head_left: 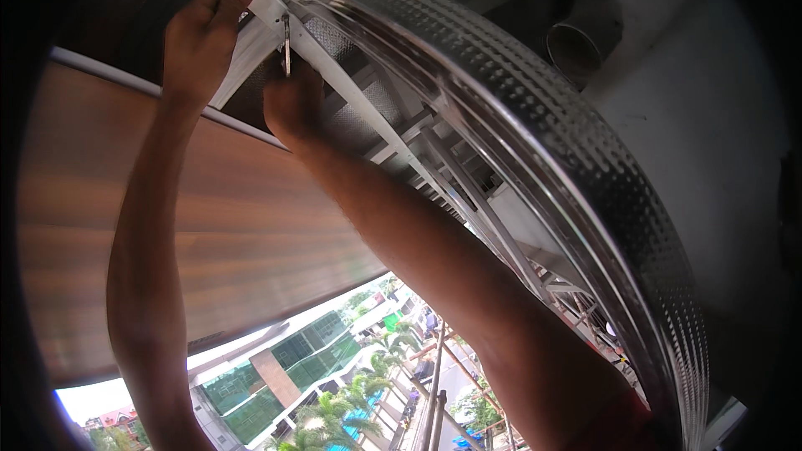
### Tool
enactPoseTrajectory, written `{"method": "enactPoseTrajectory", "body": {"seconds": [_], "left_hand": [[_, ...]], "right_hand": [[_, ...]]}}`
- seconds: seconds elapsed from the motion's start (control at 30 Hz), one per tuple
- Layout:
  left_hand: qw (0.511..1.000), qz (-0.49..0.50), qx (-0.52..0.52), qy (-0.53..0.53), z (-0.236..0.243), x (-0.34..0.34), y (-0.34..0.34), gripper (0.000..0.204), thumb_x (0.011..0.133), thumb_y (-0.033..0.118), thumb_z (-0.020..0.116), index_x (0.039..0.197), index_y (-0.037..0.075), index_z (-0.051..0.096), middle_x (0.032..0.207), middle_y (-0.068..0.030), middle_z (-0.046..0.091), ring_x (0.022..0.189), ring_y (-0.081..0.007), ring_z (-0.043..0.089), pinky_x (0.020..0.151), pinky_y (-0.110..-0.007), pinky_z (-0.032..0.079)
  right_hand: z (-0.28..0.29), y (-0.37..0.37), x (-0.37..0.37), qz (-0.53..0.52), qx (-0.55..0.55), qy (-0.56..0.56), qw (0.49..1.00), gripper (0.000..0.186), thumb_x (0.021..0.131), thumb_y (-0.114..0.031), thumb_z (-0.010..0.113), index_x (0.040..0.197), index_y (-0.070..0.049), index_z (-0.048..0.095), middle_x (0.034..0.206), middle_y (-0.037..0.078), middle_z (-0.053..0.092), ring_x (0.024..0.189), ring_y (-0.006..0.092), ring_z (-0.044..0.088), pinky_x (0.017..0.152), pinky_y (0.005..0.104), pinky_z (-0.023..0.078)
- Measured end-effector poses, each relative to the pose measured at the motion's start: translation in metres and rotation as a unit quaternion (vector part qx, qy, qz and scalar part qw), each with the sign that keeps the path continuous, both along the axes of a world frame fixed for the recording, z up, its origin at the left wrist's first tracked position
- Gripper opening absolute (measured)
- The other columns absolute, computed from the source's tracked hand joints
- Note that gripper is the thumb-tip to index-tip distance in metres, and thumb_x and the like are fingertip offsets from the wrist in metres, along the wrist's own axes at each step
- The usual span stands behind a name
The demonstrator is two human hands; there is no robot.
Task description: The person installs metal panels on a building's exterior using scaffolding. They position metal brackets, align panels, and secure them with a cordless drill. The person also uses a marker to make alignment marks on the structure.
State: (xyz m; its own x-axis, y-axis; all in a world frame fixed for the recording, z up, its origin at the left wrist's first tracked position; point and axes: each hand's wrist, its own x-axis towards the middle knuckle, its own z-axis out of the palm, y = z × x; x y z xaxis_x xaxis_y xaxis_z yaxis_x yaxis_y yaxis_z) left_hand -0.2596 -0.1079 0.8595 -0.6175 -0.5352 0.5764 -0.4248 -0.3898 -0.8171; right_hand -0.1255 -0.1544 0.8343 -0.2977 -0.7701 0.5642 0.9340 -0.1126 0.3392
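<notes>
Overhead at the upper left, my left hand [203,38] is closed on the edge of a pale metal bar [266,5]. Its thumb presses the bar's face, and the fingers behind are hidden. Just right of it and lower, my right hand [292,100] is closed round a slim metal tool [287,46], whose narrow shank points up. The shank's tip meets the bar close to a small hole. Shadow hides most of the right fingers, and I cannot tell the tool's exact kind.
A wood-coloured panel [209,225] with a pale rim spans the left. Shiny dimpled metal sheet [535,75] curves along the right, beside a frame of metal bars. A round pipe opening [575,46] is at the upper right. Far below are scaffold poles [436,392], palms and a glass-fronted building [284,367].
</notes>
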Motion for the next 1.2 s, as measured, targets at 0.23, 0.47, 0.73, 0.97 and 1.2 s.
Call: {"method": "enactPoseTrajectory", "body": {"seconds": [0.23, 0.47, 0.73, 0.97, 1.2], "left_hand": [[0.987, -0.039, 0.077, 0.136, -0.016, -0.003, -0.007, 0.028, 0.099, 0.023, 0.055, 0.105, -0.003, 0.064, 0.092, -0.0046, 0.068, 0.082, -0.0106, 0.06, 0.075, -0.028, 0.049], [0.999, 0.006, 0.008, 0.031, -0.03, -0.014, -0.011, 0.033, 0.098, 0.027, 0.055, 0.098, -0.004, 0.067, 0.079, -0.0065, 0.068, 0.071, -0.012, 0.058, 0.067, -0.031, 0.048], [0.999, 0.035, 0.023, 0.027, -0.017, -0.01, 0.004, 0.04, 0.096, 0.035, 0.056, 0.103, -0.003, 0.067, 0.081, -0.0139, 0.069, 0.073, -0.0201, 0.063, 0.071, -0.036, 0.049], [0.99, -0.009, 0.012, 0.138, -0.024, -0.016, -0.012, 0.061, 0.097, 0.053, 0.044, 0.118, -0.001, 0.063, 0.107, -0.0221, 0.067, 0.1, -0.0268, 0.062, 0.089, -0.041, 0.047], [0.981, -0.118, -0.097, 0.119, -0.003, -0.004, -0.006, 0.068, 0.098, 0.056, 0.03, 0.117, 0.0, 0.063, 0.111, -0.0288, 0.063, 0.105, -0.0427, 0.06, 0.095, -0.046, 0.045]], "right_hand": [[0.001, 0.008, 0.004, 0.007, 0.033, -0.057, 0.998, 0.024, 0.089, -0.021, 0.062, 0.092, 0.002, 0.065, 0.085, 0.025, 0.066, 0.085, 0.0471, 0.061, 0.077, 0.0505, 0.047], [0.02, 0.002, 0.007, 0.038, 0.082, -0.049, 0.995, 0.024, 0.083, -0.021, 0.064, 0.082, 0.003, 0.063, 0.079, 0.024, 0.065, 0.079, 0.0454, 0.062, 0.074, 0.0521, 0.047], [-0.006, 0.014, 0.006, 0.017, -0.04, -0.031, 0.999, 0.028, 0.081, -0.022, 0.068, 0.084, 0.004, 0.059, 0.077, 0.016, 0.063, 0.08, 0.0259, 0.063, 0.073, 0.0387, 0.046], [-0.105, 0.005, 0.028, -0.022, -0.054, 0.055, 0.997, 0.039, 0.082, -0.016, 0.069, 0.114, -0.004, 0.049, 0.112, 0.011, 0.048, 0.099, 0.0224, 0.05, 0.086, 0.0392, 0.042], [-0.358, 0.014, 0.047, -0.02, -0.115, 0.187, 0.975, 0.022, 0.086, -0.003, 0.062, 0.106, -0.003, 0.053, 0.11, 0.006, 0.052, 0.095, 0.0132, 0.053, 0.084, 0.027, 0.043]]}}
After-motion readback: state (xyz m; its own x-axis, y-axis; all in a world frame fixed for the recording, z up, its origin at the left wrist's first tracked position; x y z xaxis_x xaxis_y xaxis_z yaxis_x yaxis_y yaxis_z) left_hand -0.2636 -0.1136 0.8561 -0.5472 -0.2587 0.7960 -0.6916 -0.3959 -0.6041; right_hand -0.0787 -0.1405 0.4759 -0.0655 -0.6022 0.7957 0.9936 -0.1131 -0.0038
